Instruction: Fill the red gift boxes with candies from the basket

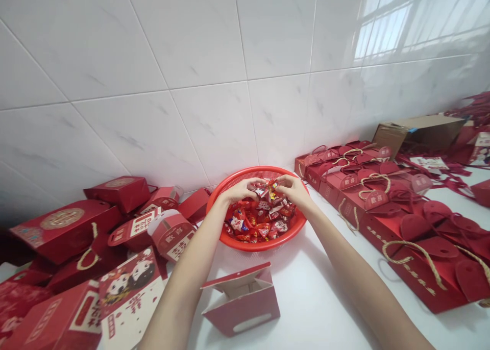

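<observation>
A red plastic basket point(257, 245) full of wrapped candies point(264, 217) stands against the tiled wall. Over its left back part is my left hand point(245, 189), fingers curled among the wrappers; what they hold, if anything, is hidden. My right hand point(289, 189) is over the right back part, its fingertips at a yellow and red wrapped candy point(273, 189). Nearer to me, between my forearms, an open red paper box point(242, 301) stands upright on the white table point(310, 299), its top spread.
Red gift boxes and bags point(63, 227) are piled at the left. Along the right run rows of closed red boxes point(413, 268) with rope handles. A brown cardboard box point(421, 133) lies behind them, near red ribbons. The tiled wall point(206, 125) bounds the back.
</observation>
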`<state>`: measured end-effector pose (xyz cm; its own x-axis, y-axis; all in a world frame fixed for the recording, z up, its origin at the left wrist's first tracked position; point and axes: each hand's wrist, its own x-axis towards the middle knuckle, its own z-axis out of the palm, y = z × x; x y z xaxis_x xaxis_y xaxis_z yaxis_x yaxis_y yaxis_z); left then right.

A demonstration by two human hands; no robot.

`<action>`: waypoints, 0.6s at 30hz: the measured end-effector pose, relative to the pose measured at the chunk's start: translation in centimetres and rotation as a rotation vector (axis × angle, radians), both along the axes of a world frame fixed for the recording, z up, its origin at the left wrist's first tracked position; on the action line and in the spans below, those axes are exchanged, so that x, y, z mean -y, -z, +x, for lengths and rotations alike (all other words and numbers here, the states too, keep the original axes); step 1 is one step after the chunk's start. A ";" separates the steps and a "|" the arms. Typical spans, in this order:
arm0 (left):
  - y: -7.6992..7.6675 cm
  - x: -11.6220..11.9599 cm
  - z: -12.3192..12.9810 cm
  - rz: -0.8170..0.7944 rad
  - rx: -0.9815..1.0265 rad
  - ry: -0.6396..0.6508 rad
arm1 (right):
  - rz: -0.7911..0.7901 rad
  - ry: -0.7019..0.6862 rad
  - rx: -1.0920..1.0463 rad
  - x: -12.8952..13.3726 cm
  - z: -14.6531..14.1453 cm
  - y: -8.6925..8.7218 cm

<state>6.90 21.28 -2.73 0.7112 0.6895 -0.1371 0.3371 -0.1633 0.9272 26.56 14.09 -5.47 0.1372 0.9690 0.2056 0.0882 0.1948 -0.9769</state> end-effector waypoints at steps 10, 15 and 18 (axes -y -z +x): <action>0.5 -0.8 -0.4 0.038 -0.021 -0.056 | 0.013 0.017 0.020 -0.3 0.1 0.2; 0.7 -1.1 -0.1 0.277 -0.158 -0.220 | 0.019 0.034 0.005 -0.1 0.1 0.1; 0.9 -1.2 -0.1 0.456 -0.217 -0.364 | 0.009 0.054 -0.017 0.1 -0.1 -0.1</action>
